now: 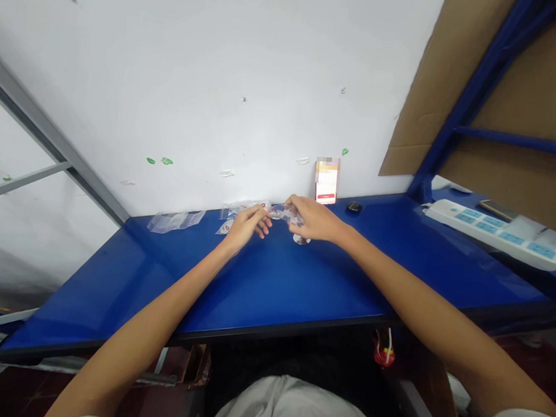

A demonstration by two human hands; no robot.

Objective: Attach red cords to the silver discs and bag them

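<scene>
My left hand (pixel 247 227) and my right hand (pixel 311 217) are close together over the back of the blue table (pixel 272 291). Between them stretches a small clear plastic bag (pixel 280 214), its edges pinched in the fingers of both hands. Something small with a red mark seems to show in or behind the bag; I cannot make it out. Under my right hand lies a shiny round disc (pixel 302 240). Behind and beside my left hand lie several clear bags with round red-and-white pieces (pixel 226 226), partly hidden by the hand.
Flat clear plastic bags (pixel 175 221) lie at the back left. A phone (pixel 326 181) with a lit screen leans on the wall, beside a small black object (pixel 353 207). A white power strip (pixel 498 233) is at the right, near a blue metal frame (pixel 471 101).
</scene>
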